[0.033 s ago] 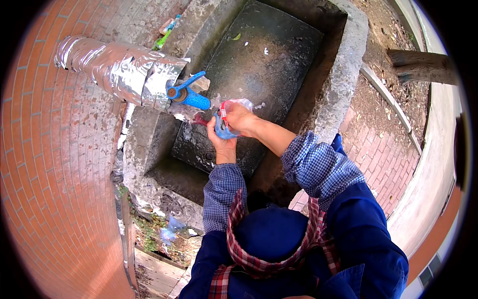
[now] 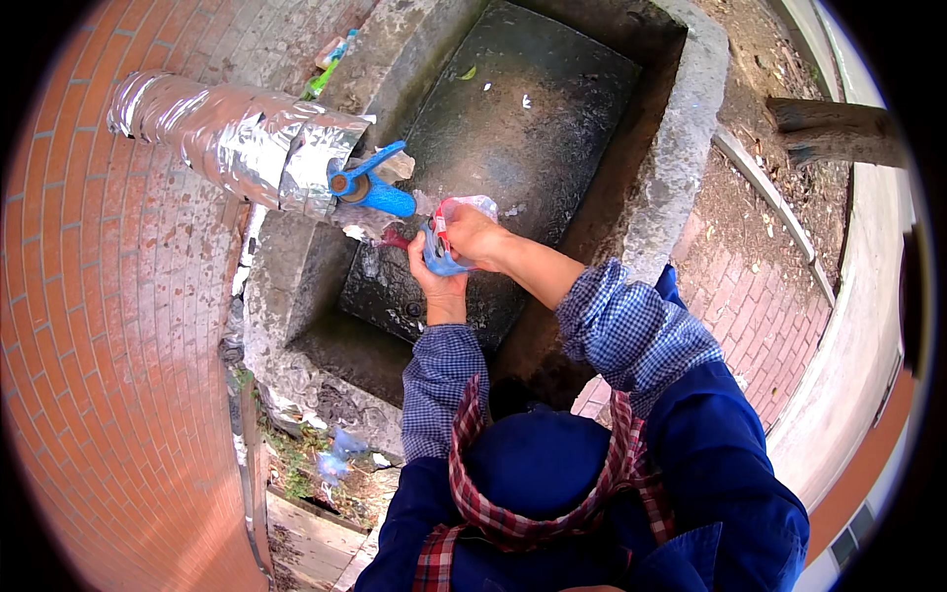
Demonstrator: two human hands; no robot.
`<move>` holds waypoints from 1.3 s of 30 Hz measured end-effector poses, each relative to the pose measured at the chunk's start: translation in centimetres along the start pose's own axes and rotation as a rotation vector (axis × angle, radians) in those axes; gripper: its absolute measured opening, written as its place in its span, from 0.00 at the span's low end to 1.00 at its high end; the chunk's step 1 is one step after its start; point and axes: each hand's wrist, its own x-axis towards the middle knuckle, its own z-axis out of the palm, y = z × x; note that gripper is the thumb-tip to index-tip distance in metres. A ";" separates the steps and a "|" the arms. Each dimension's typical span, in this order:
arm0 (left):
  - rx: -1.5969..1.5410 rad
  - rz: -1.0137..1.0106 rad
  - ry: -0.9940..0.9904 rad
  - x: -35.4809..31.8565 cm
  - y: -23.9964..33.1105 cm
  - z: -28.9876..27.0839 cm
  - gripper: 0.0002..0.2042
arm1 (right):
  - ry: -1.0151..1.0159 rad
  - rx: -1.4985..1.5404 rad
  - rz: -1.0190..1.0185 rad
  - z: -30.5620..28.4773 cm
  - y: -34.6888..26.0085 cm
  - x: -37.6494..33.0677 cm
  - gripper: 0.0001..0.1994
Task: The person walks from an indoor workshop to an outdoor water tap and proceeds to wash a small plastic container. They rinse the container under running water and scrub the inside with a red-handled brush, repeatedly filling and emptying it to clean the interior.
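Both of my hands are over a concrete basin (image 2: 681, 148), holding a thin plastic container (image 2: 482, 205), clear and bluish with a red-and-white part. My left hand (image 2: 444, 286) wraps its near left side, thumb up along the edge. My right hand (image 2: 473, 239) lies over the container from the right, its fingers curled and partly hidden in or behind the plastic. Just beyond and left of the hands is a blue tap (image 2: 391, 200) with a blue lever handle. Something dark red shows between the tap and my left hand; I cannot tell what it is.
A foil-wrapped pipe (image 2: 247, 138) runs from the left to the tap. Left of the basin stretches an orange brick surface (image 2: 99, 326). A green bottle (image 2: 321, 81) lies near the basin's far left edge. A tree trunk (image 2: 834, 131) is at the right.
The clear splash at the far right of the container looks smaller now. My hands and the container have hardly moved.
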 end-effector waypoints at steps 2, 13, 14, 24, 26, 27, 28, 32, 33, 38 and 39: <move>0.035 0.030 0.091 0.0 -0.2 0.5 0.14 | 0.025 0.088 0.024 0.0 -1.0 -1.0 0.08; -0.026 0.030 0.149 -0.4 -0.6 0.7 0.19 | 0.145 0.854 0.222 0.7 -1.7 0.1 0.08; -0.020 0.030 0.143 -0.5 -0.9 1.0 0.19 | 0.150 0.911 0.195 0.8 -0.2 1.2 0.07; -0.036 0.073 0.129 -0.7 -0.5 0.7 0.20 | 0.126 1.024 0.157 1.5 0.2 1.4 0.05; -0.037 0.075 0.120 -0.6 -0.4 0.8 0.21 | 0.131 1.018 0.161 1.3 0.4 1.8 0.05; -0.037 0.077 0.116 -0.6 -0.3 0.9 0.21 | 0.138 0.984 0.184 1.2 0.3 1.9 0.05; -0.024 0.087 0.112 -0.7 -0.2 1.1 0.21 | 0.145 0.949 0.207 1.2 0.3 2.0 0.05; 0.002 0.065 0.044 -0.5 0.5 -0.4 0.21 | 0.119 0.812 0.164 0.9 -1.4 -0.2 0.06; 0.004 0.042 0.013 -0.5 0.6 -0.7 0.20 | 0.111 0.764 0.187 0.5 -1.8 -0.7 0.06; -0.050 0.089 0.116 -0.4 0.6 -1.5 0.20 | 0.159 0.369 0.145 -1.1 -1.5 -1.0 0.05; -0.062 0.145 0.222 -0.3 0.7 -1.7 0.20 | 0.225 0.118 0.068 -1.6 -2.9 -2.0 0.06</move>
